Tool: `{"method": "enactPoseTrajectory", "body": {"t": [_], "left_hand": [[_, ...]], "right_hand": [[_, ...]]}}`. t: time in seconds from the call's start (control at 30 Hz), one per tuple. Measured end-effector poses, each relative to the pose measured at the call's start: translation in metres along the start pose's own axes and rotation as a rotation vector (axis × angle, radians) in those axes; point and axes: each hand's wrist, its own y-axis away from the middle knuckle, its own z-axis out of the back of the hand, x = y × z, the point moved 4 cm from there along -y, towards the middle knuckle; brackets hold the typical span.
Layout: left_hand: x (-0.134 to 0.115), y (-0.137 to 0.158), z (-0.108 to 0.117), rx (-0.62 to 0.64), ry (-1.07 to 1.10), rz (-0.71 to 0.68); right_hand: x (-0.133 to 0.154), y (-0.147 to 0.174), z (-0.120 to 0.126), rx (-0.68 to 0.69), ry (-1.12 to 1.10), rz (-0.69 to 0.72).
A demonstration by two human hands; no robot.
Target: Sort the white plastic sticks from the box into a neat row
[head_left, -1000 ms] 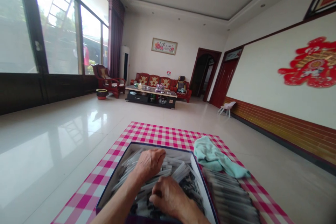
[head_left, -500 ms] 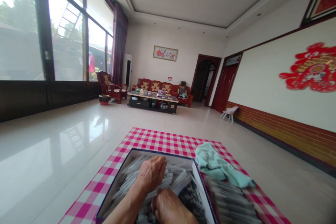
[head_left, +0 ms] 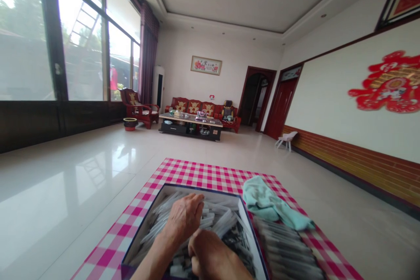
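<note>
My left hand (head_left: 185, 215) is above the box (head_left: 252, 223), its fingers curled closed; whatever they pinch is hidden. Just below and to the right, my right hand (head_left: 211, 251) is closed in a fist, close to the left wrist, and its grip is out of sight too. Under both hands the box holds many clear plastic tubes (head_left: 225, 222) that look like pen barrels. Thin black pieces (head_left: 238, 245) lie along its right side. To the right of the box, a row of dark, slim pen-like sticks (head_left: 288, 249) lies side by side, blurred.
A pink checked cloth (head_left: 203, 173) lies under the box. A mint-green towel (head_left: 265, 201) is crumpled at the right, by the row of sticks. Farther off stand a low table (head_left: 190, 127), a red sofa, an armchair (head_left: 138, 109) and a small stool (head_left: 287, 140).
My left hand has shifted slightly left. My right fist has risen a little and turned, staying close beside the left hand. The box's contents look much the same.
</note>
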Motion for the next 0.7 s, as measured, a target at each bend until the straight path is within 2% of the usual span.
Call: {"method": "enactPoseTrajectory", "body": {"t": [0.1,0.17,0.33,0.47,0.57,0.7], "left_hand": [[-0.003,0.009,0.013,-0.011,0.013,0.037],[-0.007,0.012,0.016,-0.014,0.014,0.028],[-0.012,0.012,0.006,-0.007,0.025,-0.024],[-0.013,0.012,0.001,-0.013,0.04,-0.05],[-0.016,0.013,0.0,-0.005,0.059,-0.061],[-0.018,0.014,-0.001,-0.018,0.066,-0.071]], "right_hand": [[-0.009,-0.001,0.016,-0.008,0.051,-0.073],[-0.013,-0.002,0.033,-0.048,-0.003,-0.06],[-0.015,-0.002,0.066,-0.283,-0.182,-0.001],[-0.029,-0.003,0.063,-0.418,-0.497,-0.132],[-0.038,-0.005,0.053,-0.439,-0.768,-0.22],[-0.042,-0.005,0.049,-0.462,-0.825,-0.275]]}}
